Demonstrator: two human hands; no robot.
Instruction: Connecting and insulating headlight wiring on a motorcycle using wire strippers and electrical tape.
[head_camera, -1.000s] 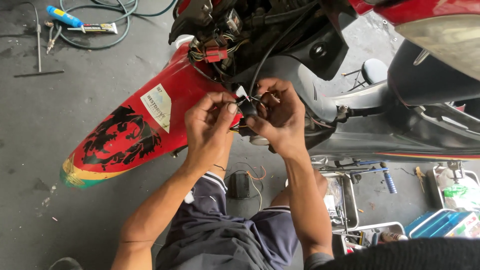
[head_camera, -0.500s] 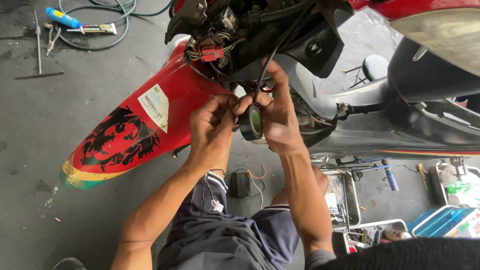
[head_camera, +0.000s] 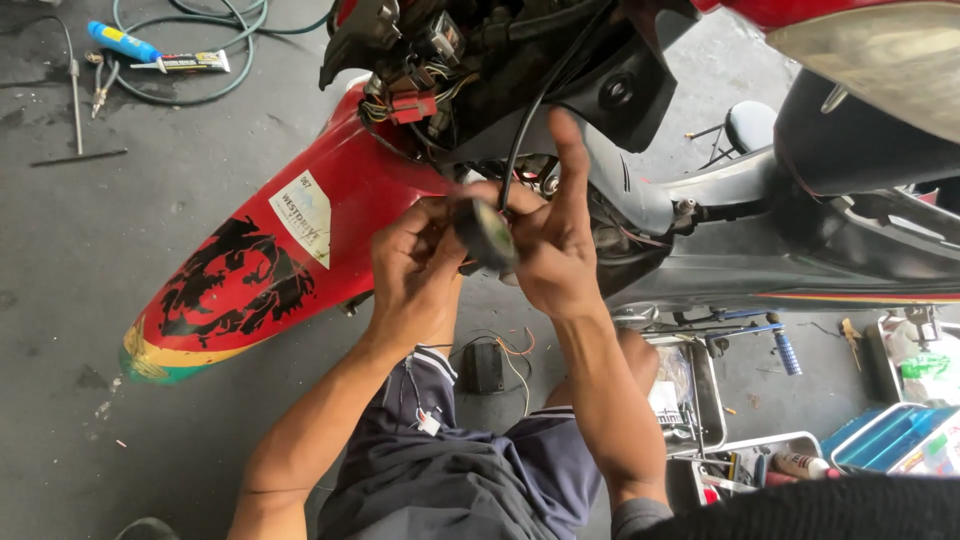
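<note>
Your right hand (head_camera: 555, 245) pinches a roll of black electrical tape (head_camera: 487, 232), thumb and curled fingers clamped on its rim while the index finger stands straight up along a thin black cable (head_camera: 520, 130). The roll is a matte black ring with a pale inner core, turned partly edge-on. Your left hand (head_camera: 415, 265) closes on the tape's near side, fingertips bunched against it; whether they pull a free strip or only steady the roll cannot be told, since the knuckles hide that spot.

The tape sits just below the motorcycle's exposed wiring (head_camera: 420, 95), a tangle of coloured leads with a red plastic connector, its upper part cut off by the frame edge. Left of the tape lies the glossy red front fender (head_camera: 270, 260), curved, with a black graphic and a pale rectangular sticker. Right of the tape, smooth grey body panels (head_camera: 720, 270) run off. Below it, between your forearms, a small black box with thin wires (head_camera: 485, 365) rests on the rough concrete floor (head_camera: 80, 300). Both forearms rise steeply from your lap, wrists bent inward towards each other.
</note>
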